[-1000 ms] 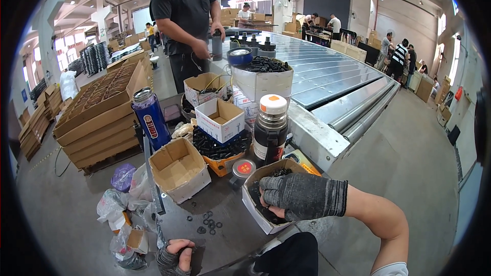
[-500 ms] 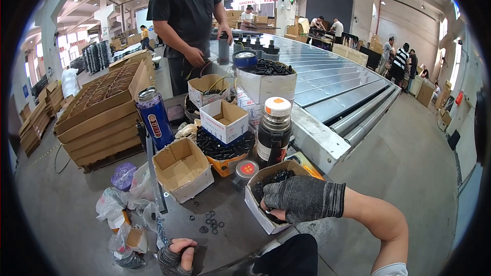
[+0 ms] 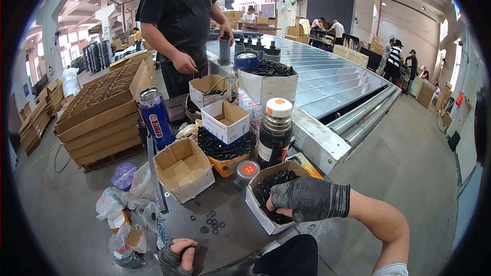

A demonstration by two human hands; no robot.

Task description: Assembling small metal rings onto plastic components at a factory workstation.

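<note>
My right hand (image 3: 311,199), in a dark grey fingerless glove, reaches down into a small open cardboard box (image 3: 271,226) of small black parts (image 3: 267,186). Its fingers are bent together among those parts; whether one is between the fingertips is hidden. At the lower edge my left hand (image 3: 179,256), gloved alike, is closed with the thumb against curled fingers; what it holds, if anything, does not show. Several black rings (image 3: 213,221) lie loose on the dark tabletop (image 3: 189,235) between the two hands.
An emptied cardboard box (image 3: 183,171), a blue can (image 3: 155,120) and a black thermos (image 3: 274,133) stand behind my hands. A metal roller table (image 3: 337,82) extends to the right. Across the bench, a person in black (image 3: 179,15) touches a dark cylinder (image 3: 224,51).
My right hand has shifted slightly right within the box, and its fingers have drawn closer together. The person opposite has moved slightly left. My left hand stays put.
</note>
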